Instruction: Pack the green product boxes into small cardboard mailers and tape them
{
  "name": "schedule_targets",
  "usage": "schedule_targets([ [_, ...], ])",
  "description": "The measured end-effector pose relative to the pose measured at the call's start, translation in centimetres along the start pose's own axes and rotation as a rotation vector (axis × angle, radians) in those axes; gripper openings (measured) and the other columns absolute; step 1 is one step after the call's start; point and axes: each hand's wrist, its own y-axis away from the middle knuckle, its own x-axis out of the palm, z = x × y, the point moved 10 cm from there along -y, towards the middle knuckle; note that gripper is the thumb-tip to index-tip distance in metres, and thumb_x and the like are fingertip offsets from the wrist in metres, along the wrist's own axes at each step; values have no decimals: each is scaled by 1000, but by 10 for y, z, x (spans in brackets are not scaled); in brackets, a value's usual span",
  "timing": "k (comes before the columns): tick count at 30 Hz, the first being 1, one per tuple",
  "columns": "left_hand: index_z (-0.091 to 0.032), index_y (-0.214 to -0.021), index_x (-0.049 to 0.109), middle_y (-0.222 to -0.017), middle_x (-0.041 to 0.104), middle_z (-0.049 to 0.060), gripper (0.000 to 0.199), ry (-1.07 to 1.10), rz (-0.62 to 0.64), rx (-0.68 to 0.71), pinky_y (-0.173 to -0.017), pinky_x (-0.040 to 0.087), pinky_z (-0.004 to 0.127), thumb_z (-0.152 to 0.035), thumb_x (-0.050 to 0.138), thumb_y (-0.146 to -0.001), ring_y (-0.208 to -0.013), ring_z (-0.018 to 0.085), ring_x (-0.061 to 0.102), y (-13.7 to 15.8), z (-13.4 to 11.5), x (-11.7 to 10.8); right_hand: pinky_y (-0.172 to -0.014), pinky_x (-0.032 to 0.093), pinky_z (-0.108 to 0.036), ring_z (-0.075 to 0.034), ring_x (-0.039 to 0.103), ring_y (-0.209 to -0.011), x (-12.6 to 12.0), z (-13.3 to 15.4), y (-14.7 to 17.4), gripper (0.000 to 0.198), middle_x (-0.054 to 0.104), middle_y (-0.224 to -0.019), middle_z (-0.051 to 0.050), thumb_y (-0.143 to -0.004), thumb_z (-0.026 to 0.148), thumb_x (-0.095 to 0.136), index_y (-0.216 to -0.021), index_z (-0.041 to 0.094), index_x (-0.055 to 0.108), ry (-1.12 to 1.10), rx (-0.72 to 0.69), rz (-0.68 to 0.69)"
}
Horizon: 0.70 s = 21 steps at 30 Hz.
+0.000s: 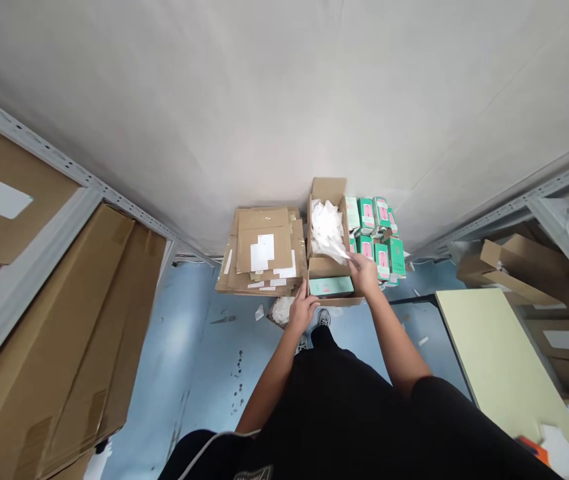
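Observation:
An open cardboard box stands in front of me, its back flap raised. Crumpled white plastic bags fill its far part, and a pale green carton lies in the near part. My right hand is closed on one end of a thin white plastic bag at the box's right side; the bag stretches back toward the pile. At the near left corner, my left hand grips the edge of the cardboard box, fingers on either side of the corner.
Flattened cardboard with white labels is stacked left of the box. Several green-and-pink cartons stand at its right. Shelves with large brown boxes line the left; a pale table and more shelved boxes are at right.

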Motion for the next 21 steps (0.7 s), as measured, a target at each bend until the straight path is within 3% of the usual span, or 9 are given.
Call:
schedule_targets([
  [3, -27, -97, 81, -170, 40, 1, 16, -8, -12, 14, -120, 48, 48, -25, 65, -95, -151, 33, 46, 8, 1, 3, -102, 58, -42, -31, 73, -117, 25, -4, 58, 36, 77, -127, -11, -94, 29, 67, -128, 23, 77, -11, 25, 256],
  [6, -25, -100, 81, -171, 38, 2, 15, -30, 0, 37, -119, 48, 47, -26, 66, -95, -150, 33, 47, 14, 1, 8, -109, 55, -45, -34, 67, -130, 41, -6, 99, 60, 69, -143, -13, -86, 42, 80, -142, 23, 68, -69, 38, 437],
  [8, -24, -100, 81, -173, 34, 2, 15, -47, 12, 70, -120, 48, 47, -26, 67, -95, -150, 33, 47, 15, -2, 12, -114, 52, -48, -35, 62, -137, 33, -12, 107, 67, 63, -150, -14, -86, 47, 81, -146, 23, 64, -65, 63, 401],
  [14, -24, -101, 80, -174, 32, 3, 16, -68, 53, 177, -120, 47, 48, -27, 65, -98, -152, 32, 45, 12, -25, 29, -119, 47, -51, -33, 57, -141, -23, -30, 100, 54, 60, -152, -14, -96, 43, 66, -146, 22, 63, -26, 39, 172],
  [17, -24, -101, 80, -174, 31, 4, 16, -79, 91, 224, -120, 47, 50, -25, 65, -97, -151, 33, 46, 8, -43, 50, -120, 46, -52, -32, 57, -141, -51, -48, 106, 52, 60, -151, -14, -98, 40, 62, -147, 23, 62, -9, 47, 70],
  [21, -24, -102, 81, -174, 29, 6, 15, -79, 146, 286, -119, 48, 49, -25, 67, -96, -151, 33, 46, 3, -75, 92, -120, 45, -53, -32, 54, -143, -86, -86, 136, 53, 58, -153, -13, -98, 38, 63, -149, 25, 60, 1, 81, 36],
])
